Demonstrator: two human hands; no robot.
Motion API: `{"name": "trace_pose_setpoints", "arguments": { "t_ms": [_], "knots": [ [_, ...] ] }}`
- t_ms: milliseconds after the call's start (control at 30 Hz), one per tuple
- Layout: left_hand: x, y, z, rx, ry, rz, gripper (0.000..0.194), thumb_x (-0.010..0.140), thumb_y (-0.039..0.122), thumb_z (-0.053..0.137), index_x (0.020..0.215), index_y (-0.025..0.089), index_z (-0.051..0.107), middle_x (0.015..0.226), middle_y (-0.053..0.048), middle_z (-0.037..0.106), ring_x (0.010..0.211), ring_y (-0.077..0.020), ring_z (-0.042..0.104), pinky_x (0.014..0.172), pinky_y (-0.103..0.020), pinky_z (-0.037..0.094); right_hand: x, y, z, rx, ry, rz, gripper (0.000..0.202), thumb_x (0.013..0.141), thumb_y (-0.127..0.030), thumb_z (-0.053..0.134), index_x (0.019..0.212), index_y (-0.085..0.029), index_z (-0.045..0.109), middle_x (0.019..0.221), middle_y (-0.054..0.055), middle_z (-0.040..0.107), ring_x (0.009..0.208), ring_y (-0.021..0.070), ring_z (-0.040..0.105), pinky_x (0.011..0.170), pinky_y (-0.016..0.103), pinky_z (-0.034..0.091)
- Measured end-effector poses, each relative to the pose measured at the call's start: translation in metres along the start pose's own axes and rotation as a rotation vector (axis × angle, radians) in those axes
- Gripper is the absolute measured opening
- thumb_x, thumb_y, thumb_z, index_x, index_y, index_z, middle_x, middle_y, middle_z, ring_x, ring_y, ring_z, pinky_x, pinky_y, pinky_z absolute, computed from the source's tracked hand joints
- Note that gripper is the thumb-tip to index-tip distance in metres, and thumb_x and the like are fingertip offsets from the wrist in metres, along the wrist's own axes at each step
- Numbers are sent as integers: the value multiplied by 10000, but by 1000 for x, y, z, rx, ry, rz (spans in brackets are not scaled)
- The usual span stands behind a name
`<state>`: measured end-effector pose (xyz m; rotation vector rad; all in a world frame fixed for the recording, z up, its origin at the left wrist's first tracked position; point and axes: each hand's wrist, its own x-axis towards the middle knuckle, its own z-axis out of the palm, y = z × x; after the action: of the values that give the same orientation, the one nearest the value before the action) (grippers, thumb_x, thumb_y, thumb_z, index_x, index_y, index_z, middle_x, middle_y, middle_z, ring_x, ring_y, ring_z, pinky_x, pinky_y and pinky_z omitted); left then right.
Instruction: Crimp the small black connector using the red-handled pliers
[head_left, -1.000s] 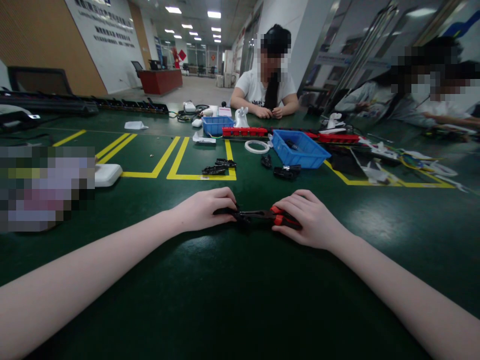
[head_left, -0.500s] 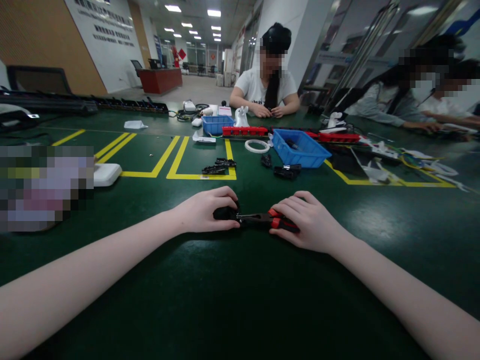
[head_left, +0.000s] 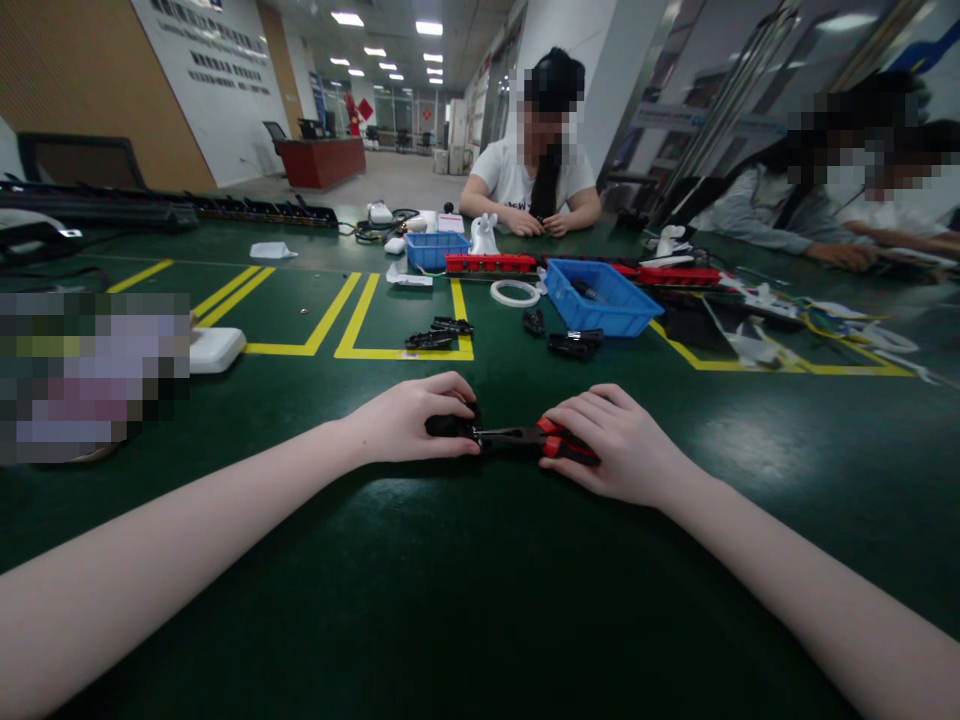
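My left hand (head_left: pixel 416 418) is closed around a small black part (head_left: pixel 447 426), mostly covered by the fingers; its exact kind I cannot make out. Red-and-black needle-nose pliers (head_left: pixel 517 437) lie in my right hand (head_left: pixel 611 440), which is wrapped round their handles. The jaws point left, and their tips meet the black part at my left fingertips. Whether the jaws grip it is too small to tell. Beyond my hands lie several black pieces: a pair (head_left: pixel 439 333) inside a yellow outline, a small one (head_left: pixel 533 321) and a larger one (head_left: pixel 575 343).
A blue bin (head_left: pixel 604 305) holding dark items stands beyond my right hand, beside a white tape ring (head_left: pixel 514 293). Farther back are a smaller blue bin (head_left: pixel 436 248) and red strips (head_left: pixel 491 263). A white box (head_left: pixel 216 350) lies left. A person (head_left: pixel 536 180) sits opposite; others sit right.
My hands, the pliers and the black part stay in nearly the same place. The whole view shifts very slightly.
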<state>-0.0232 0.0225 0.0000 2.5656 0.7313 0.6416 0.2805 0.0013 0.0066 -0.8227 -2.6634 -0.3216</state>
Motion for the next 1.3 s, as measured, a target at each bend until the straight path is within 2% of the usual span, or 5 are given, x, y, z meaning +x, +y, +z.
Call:
{"name": "trace_pose_setpoints", "arguments": {
  "t_ms": [300,767,1000,1300],
  "knots": [
    [0,-1,1,-27,17,3,288,884,347,702,1084,142,720,1210,-125,620,1105,-258,635,938,-425,556,-1,2,1,36,2,4,328,911,-456,610,1065,-166,618,978,111,726,877,249,670,855,421,443],
    [0,-4,0,-36,-26,1,282,915,354,666,1116,158,687,1259,-120,587,1131,-254,621,964,-440,541,0,3,-2,82,-43,38,340,913,-452,596,1075,-155,624,988,127,712,904,270,662,795,415,502],
    [0,-3,1,-10,-33,1,270,919,342,658,1121,164,680,1269,-114,582,1131,-254,623,960,-436,544,-1,5,-1,128,-91,77,342,909,-467,596,1073,-167,601,965,121,695,828,247,656,696,364,518],
    [1,-1,0,43,-8,19,317,923,348,650,1192,180,650,1251,-107,613,1106,-246,640,942,-428,550,0,3,-2,139,-101,58,326,929,-460,576,1072,-167,580,952,121,687,801,235,651,678,353,527]
  ]
}}
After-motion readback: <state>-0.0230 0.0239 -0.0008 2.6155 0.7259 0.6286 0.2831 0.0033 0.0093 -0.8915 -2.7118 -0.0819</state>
